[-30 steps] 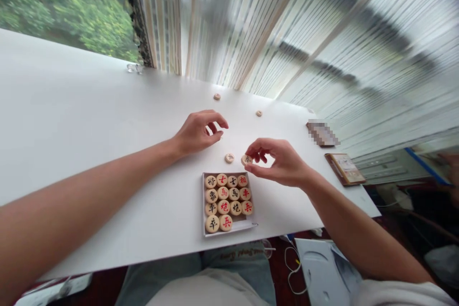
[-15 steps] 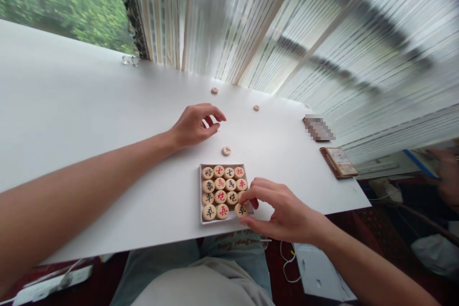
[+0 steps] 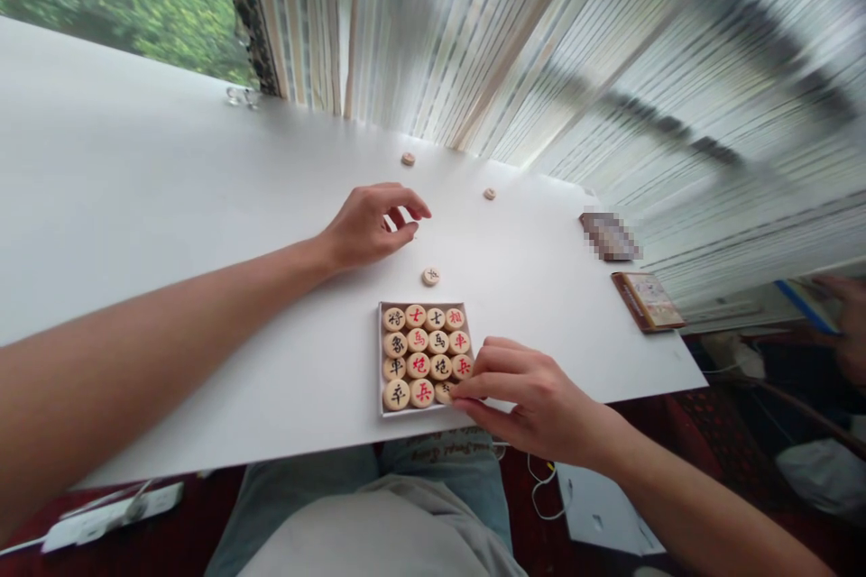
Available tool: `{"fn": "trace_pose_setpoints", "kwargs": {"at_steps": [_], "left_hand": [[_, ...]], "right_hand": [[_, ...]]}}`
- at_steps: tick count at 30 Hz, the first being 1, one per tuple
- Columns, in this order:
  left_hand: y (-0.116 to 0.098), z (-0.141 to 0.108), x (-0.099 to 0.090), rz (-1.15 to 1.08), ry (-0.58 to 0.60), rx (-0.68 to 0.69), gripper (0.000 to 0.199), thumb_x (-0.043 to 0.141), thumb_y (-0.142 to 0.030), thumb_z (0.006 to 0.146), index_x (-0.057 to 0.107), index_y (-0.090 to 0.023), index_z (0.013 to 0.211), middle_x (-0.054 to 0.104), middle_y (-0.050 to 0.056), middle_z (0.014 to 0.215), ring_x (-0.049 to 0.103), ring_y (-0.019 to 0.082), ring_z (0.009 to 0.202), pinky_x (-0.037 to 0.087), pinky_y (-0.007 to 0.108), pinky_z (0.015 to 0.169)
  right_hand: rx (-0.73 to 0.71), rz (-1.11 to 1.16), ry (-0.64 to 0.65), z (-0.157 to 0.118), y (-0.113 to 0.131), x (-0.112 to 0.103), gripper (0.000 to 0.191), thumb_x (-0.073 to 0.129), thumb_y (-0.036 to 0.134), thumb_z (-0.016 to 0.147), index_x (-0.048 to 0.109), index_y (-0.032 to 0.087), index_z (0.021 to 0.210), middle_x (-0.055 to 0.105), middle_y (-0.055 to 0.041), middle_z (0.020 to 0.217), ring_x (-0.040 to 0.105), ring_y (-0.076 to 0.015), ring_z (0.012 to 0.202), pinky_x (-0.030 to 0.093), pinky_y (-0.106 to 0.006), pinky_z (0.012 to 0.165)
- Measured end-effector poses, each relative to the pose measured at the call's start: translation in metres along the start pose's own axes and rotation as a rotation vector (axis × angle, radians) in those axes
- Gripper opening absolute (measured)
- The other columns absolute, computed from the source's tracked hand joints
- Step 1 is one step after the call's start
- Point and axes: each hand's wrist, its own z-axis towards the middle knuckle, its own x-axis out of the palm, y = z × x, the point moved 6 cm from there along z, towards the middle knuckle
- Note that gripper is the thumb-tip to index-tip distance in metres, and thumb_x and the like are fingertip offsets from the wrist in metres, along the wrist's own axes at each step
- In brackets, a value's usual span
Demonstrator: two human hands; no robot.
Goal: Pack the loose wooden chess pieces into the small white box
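A shallow white box [image 3: 380,352] holds rows of round wooden xiangqi pieces [image 3: 419,366] with red and black characters. My right hand [image 3: 534,392] is at the box's near right corner, fingertips closed together on a black-marked xiangqi piece [image 3: 445,392] in the front row. The hand covers the corner itself. Over the table beyond the box, my left hand [image 3: 375,221] is empty, its curved fingers apart from the thumb. A single xiangqi piece [image 3: 431,276] lies on the table just past the box's far edge.
Two more pieces, one [image 3: 408,159] and another [image 3: 490,194], lie far back near the curtain [image 3: 406,36]. Two flat boxes or books, one blurred [image 3: 611,236] and one brown [image 3: 648,301], sit at the right end of the white table [image 3: 203,198]. A power strip [image 3: 112,516] is below.
My right hand has set the black-marked piece down leftward into the front row, uncovering a red piece behind it. My left hand stays about where it was. The view has shifted slightly.
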Motion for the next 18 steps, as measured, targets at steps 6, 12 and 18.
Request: {"fn": "trace_pose_setpoints", "kwargs": {"at_steps": [6, 12, 18], "left_hand": [[0.001, 0.000, 0.000, 0.013, 0.011, -0.028, 0.021, 0.066, -0.021, 0.084, 0.079, -0.012, 0.099, 0.078, 0.009, 0.099, 0.071, 0.013, 0.071, 0.054, 0.021, 0.058], [0.000, 0.000, 0.001, 0.010, 0.018, -0.037, 0.021, 0.066, -0.021, 0.084, 0.079, -0.013, 0.099, 0.078, 0.009, 0.099, 0.071, 0.013, 0.071, 0.054, 0.022, 0.058], [-0.001, 0.000, 0.001, 0.018, 0.021, -0.029, 0.022, 0.066, -0.021, 0.084, 0.079, -0.012, 0.098, 0.078, 0.009, 0.099, 0.070, 0.013, 0.071, 0.053, 0.022, 0.058]], "right_hand": [[-0.030, -0.063, 0.023, 0.004, 0.001, 0.004, 0.007, 0.067, 0.015, 0.098, 0.073, 0.016, 0.097, 0.069, -0.0039, 0.084, 0.056, -0.0148, 0.078, 0.046, -0.029, 0.071], [-0.094, -0.214, 0.027, 0.007, 0.010, 0.009, 0.013, 0.063, 0.016, 0.101, 0.072, 0.015, 0.092, 0.064, -0.0041, 0.078, 0.050, -0.0164, 0.073, 0.043, -0.032, 0.069], [-0.081, -0.185, 0.045, 0.007, 0.010, 0.008, 0.013, 0.061, 0.013, 0.098, 0.074, 0.014, 0.097, 0.065, -0.0038, 0.080, 0.052, -0.0164, 0.074, 0.045, -0.033, 0.070]]}}
